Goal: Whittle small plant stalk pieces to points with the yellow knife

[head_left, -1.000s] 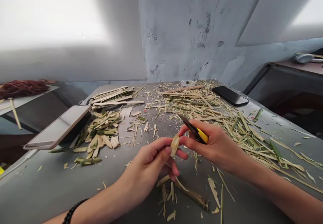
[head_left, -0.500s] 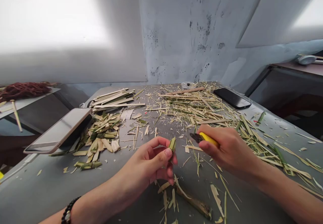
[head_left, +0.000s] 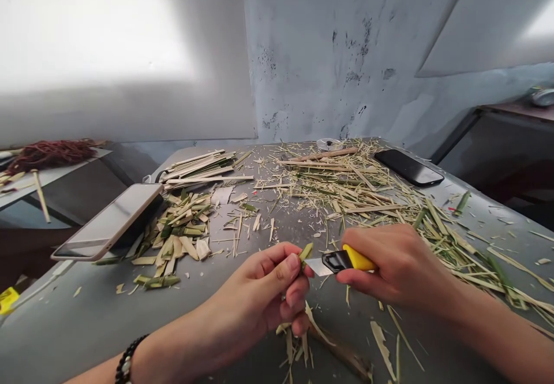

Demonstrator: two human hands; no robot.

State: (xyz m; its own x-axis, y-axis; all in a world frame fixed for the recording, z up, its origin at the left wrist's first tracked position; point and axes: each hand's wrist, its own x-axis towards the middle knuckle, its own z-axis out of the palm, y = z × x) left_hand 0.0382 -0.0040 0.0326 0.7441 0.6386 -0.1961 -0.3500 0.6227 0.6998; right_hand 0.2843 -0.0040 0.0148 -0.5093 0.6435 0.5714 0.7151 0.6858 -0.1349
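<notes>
Pinched between the thumb and fingers of my left hand (head_left: 277,283) is a small green piece of bamboo (head_left: 306,251), its pointed tip sticking up. My right hand (head_left: 396,263) is wrapped round a yellow and black utility knife (head_left: 340,261). The blade points left and meets the bamboo piece just beside my left fingertips. Below my hands lie pale shavings and a brownish stick (head_left: 341,352), partly hidden by my left hand.
Left stand a tilted phone (head_left: 108,219), a heap of bamboo chips (head_left: 179,234) and a bundle of split strips (head_left: 203,167). Thin strips (head_left: 346,182) cover the table's back right, beside a dark phone (head_left: 409,167). A clear spool (head_left: 328,144) sits near the wall.
My right hand has turned the knife so its blade shows and now touches the bamboo piece. My left hand tilts the piece a little to the right. The view has shifted slightly.
</notes>
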